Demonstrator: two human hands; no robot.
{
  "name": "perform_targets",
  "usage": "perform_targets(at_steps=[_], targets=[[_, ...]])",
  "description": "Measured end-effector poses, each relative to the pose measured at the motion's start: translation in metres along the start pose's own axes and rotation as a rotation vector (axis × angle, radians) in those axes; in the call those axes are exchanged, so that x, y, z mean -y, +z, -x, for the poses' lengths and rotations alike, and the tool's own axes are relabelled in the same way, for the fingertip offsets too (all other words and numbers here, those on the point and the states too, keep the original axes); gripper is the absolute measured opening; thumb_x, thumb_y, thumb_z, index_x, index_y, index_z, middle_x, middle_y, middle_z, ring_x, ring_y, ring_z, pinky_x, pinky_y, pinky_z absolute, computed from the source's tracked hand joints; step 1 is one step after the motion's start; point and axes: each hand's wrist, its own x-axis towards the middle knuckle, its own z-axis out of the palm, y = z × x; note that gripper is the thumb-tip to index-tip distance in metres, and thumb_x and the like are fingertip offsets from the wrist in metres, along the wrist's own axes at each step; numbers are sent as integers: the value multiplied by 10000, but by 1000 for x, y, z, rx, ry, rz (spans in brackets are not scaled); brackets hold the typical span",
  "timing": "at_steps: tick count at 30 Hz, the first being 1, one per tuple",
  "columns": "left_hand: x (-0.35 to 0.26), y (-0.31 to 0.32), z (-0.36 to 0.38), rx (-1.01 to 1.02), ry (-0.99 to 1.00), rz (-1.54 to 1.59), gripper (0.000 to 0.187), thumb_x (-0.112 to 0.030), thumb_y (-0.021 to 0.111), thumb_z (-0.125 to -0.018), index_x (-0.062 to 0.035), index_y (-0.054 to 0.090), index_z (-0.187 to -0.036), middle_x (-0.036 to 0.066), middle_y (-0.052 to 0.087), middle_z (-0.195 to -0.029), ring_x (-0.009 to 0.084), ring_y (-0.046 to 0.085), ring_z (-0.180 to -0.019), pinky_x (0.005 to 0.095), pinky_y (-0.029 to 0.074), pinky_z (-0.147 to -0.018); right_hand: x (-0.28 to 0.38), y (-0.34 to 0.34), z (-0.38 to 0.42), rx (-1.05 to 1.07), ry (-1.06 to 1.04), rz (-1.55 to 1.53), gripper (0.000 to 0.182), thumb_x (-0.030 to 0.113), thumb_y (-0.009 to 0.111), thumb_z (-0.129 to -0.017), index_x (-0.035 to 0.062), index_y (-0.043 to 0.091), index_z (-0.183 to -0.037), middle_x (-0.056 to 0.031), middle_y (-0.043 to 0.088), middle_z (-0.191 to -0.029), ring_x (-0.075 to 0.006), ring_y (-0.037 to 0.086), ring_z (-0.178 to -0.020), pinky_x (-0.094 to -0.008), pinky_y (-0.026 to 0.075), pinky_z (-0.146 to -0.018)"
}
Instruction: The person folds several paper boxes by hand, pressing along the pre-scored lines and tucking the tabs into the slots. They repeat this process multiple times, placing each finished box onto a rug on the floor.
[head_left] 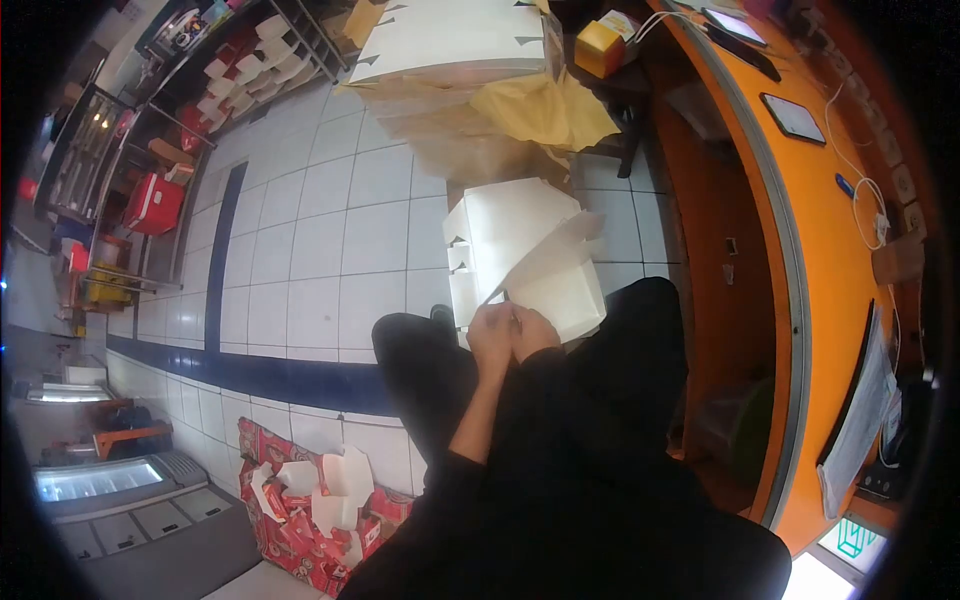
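The view looks down over a seated person's dark-clothed lap onto a white tiled floor (330, 230). Both hands meet over the lap, pressed close together at the near edge of a white cardboard box (525, 255). The left hand (490, 335) has its fingers curled and pinches the lower edge of the box where a flap folds; the right hand (535, 330) is curled beside it, touching the left, and grips the same edge. The box is half folded: its flat panel faces up, small tabs stand along its left side, and a loose flap angles out to the right. It hangs above the floor just beyond the knees.

Farther off, a stack of flat white box blanks (450, 40) lies on crumpled brown paper (500, 130), with a small yellow box (600, 48) just beside it. An orange tabletop (850, 260) curves along the right side and carries a phone (793, 118) and a white cable (865, 190). Near the lower left, a red patterned bag (300, 520) on the floor holds several folded white boxes. Shelves (250, 60) at the upper left carry more white boxes.
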Motion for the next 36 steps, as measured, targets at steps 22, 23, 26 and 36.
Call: perform_targets(at_steps=[22,23,26,36], targets=[[-54,35,16,494,101,-374,443,-418,728,-858,-9,663,-1016,182,709,-842,369,692,-812,444,543,-755,-74,-88,-63,-245,173,-69,332,379,655,-902,52,690,-947,-138,720,-836,-296,696,-809,-386,528,-768],[-54,45,19,485,96,-348,415,-396,722,-870,-2,683,-995,178,712,-810,337,703,-775,423,548,-724,-73,-88,-62,-226,168,-66,318,367,657,-894,52,687,-926,-129,719,-818,-281,702,-797,-387,531,-750],[-35,64,14,435,105,-329,366,-350,699,-891,12,714,-940,174,715,-761,305,716,-734,402,553,-697,-72,-89,-58,-210,162,-42,288,342,663,-879,54,676,-887,-113,722,-793,-268,714,-780,-396,538,-722],[-17,57,-8,458,-223,-59,307,-287,649,-913,1,742,-864,152,685,-665,256,720,-659,373,541,-632,-45,-73,-39,-145,1,88,173,231,667,-847,61,637,-840,-174,680,-764,-401,668,-780,-476,531,-701]])
